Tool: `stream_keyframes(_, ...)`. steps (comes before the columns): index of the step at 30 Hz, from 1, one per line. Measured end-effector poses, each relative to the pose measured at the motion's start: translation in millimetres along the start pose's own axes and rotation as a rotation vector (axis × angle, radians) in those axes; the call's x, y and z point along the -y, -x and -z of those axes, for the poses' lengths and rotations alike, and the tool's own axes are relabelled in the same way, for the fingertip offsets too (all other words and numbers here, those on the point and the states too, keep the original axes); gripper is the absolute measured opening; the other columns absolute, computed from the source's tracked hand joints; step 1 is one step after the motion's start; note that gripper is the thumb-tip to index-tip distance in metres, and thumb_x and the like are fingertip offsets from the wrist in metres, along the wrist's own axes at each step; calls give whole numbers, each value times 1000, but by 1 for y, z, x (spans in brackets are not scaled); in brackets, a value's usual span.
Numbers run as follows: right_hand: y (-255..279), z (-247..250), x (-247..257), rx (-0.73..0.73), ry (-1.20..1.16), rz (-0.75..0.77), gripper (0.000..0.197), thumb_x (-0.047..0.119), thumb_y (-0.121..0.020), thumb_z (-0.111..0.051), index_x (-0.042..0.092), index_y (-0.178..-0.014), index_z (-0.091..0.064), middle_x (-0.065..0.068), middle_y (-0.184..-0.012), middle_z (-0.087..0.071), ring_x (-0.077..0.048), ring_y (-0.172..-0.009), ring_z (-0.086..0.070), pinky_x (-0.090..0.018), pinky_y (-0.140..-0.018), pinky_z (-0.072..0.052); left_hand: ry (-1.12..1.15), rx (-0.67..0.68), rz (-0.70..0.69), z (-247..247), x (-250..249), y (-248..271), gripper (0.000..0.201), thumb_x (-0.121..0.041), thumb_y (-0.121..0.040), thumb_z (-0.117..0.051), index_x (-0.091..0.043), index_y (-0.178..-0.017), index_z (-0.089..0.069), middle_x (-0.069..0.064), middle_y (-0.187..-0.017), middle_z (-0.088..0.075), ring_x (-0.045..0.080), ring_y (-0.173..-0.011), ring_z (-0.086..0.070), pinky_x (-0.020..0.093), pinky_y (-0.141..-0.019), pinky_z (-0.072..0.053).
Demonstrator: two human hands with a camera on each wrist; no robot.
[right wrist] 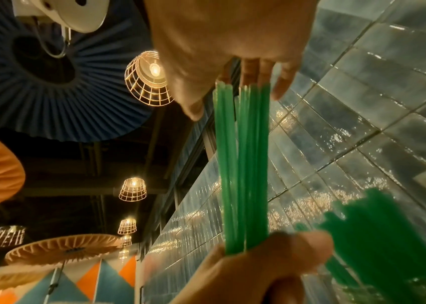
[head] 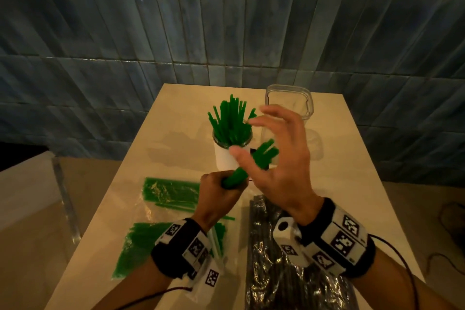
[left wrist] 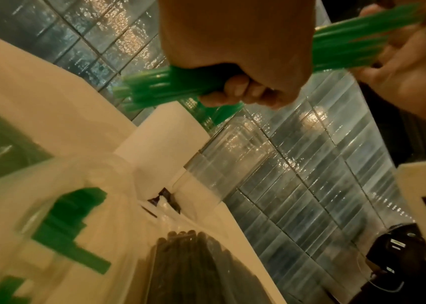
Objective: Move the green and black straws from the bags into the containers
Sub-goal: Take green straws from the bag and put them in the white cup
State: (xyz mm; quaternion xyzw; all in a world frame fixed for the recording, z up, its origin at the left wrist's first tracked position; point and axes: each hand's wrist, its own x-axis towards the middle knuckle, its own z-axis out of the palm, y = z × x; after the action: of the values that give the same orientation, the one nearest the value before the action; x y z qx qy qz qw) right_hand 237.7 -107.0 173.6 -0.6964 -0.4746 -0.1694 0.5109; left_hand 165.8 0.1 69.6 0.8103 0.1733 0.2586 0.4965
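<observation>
My left hand (head: 221,187) grips the lower end of a bundle of green straws (head: 267,153), tilted up and to the right over the table. My right hand (head: 271,156) is open with fingers spread, its palm at the bundle's upper ends. The wrist views show the same: the left hand (left wrist: 245,82) fisted round the bundle (left wrist: 154,86), and the right hand's fingers (right wrist: 281,82) straight over the straw tips (right wrist: 242,164). Behind stands a white jar (head: 224,156) full of upright green straws (head: 229,121). A clear container (head: 309,108) stands to its right.
Two clear bags of green straws (head: 171,191) (head: 141,244) lie at the near left of the pale table (head: 176,113). A shiny bag of black straws (head: 274,254) lies under my right wrist. A blue tiled wall rises behind the table. Cables trail from both wristbands.
</observation>
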Motion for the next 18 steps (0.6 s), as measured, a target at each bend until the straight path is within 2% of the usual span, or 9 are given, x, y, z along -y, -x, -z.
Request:
stream_keyframes(2, -2, -4, 2, -39, -172, -120, 24, 35, -86, -57, 20, -104, -55, -2, -110, -55, 0, -104, -50, -14, -86, -45, 59, 15, 27, -1, -6, -4, 44, -7, -78, -69, -36, -46, -61, -12, -37, -47, 3, -37, -36, 19, -44, -32)
stream_keyframes(4, -1, -9, 7, 35, -351, -156, 15, 36, -94, -46, 24, -93, -53, 1, -79, -59, -7, -73, -59, -26, -65, -53, 118, 38, 8, -5, -14, -7, 43, -6, -75, -69, -37, -47, -62, -13, -38, -48, 2, -37, -37, 16, -44, -31)
stream_keyframes(7, -7, -14, 8, -15, -482, -127, 21, 43, -96, -39, 29, -85, -50, 13, -58, -48, -9, -47, -49, -29, -44, -45, 152, 43, -11, -9, -26, -14, 40, -4, -72, -72, -32, -47, -59, -14, -41, -49, -1, -40, -40, 10, -45, -30)
stream_keyframes(8, -14, -14, 7, -51, -516, -141, 19, 43, -96, -40, 33, -83, -49, 14, -57, -48, -7, -45, -47, -27, -43, -42, 135, 23, -53, -10, -30, -17, 38, -4, -71, -75, -32, -52, -59, -16, -47, -53, -3, -46, -45, 8, -48, -33)
stream_keyframes(10, -33, -11, 1, -156, -540, -172, 13, 35, -96, -41, 36, -83, -46, 14, -56, -49, -3, -44, -45, -26, -43, -41, 8, -106, -171, -7, -30, -22, 32, -25, -67, -81, -26, -90, -59, -15, -85, -58, -8, -75, -49, 4, -68, -39)
stream_keyframes(12, -55, -6, -8, -242, -553, -184, 12, 29, -94, -38, 27, -84, -44, 14, -55, -48, -3, -43, -44, -24, -43, -41, -138, -269, -174, -5, -12, -31, 78, -46, -61, -78, -10, -121, -43, -1, -115, -46, 0, -104, -41, 6, -92, -31)
stream_keyframes(14, -74, -2, -15, -282, -568, -192, 14, 28, -94, -37, 22, -84, -44, 11, -54, -48, -3, -43, -43, -21, -44, -42, -222, -347, -94, -4, 9, -40, 104, -60, -55, -73, -17, -135, -22, 11, -133, -34, 19, -124, -32, 22, -107, -24)
stream_keyframes(16, -87, -4, -20, -280, -578, -195, 15, 23, -97, -36, 21, -84, -44, 10, -53, -47, -3, -42, -43, -20, -44, -42, -266, -316, 3, -6, 24, -53, 124, -66, -49, -70, -12, -141, -7, 21, -142, -24, 35, -134, -24, 40, -112, -21)
stream_keyframes(18, -96, -10, -21, -251, -554, -165, 16, 19, -97, -36, 21, -84, -45, 10, -53, -46, -3, -42, -43, -20, -44, -42, -163, -243, 122, -8, 30, -69, 140, -64, -41, -73, -5, -144, 1, 19, -146, -20, 35, -137, -22, 43, -114, -20)
